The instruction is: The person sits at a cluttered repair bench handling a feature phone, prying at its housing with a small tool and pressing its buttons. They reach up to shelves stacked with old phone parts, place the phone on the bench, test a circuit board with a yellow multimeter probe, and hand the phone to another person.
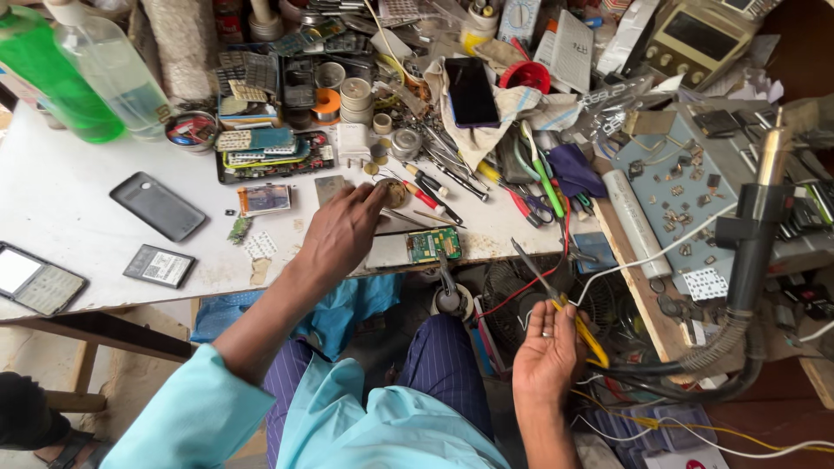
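Tweezers [556,291]: slim, yellow-handled, seemingly metal-tipped.

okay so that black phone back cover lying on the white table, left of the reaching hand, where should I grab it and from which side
Pinch the black back cover across its two long edges, coming straight down from above. It lies flat and slanted on the white table, with bare surface showing along both long sides, so fingers can likely slip in there. The left hand is nearest.

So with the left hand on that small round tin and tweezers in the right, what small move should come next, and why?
Probably bring the tweezers over to the green circuit board. The right hand holds them off the bench edge, away from the board, while the left hand rests its fingertips on the small round tin just beside it.
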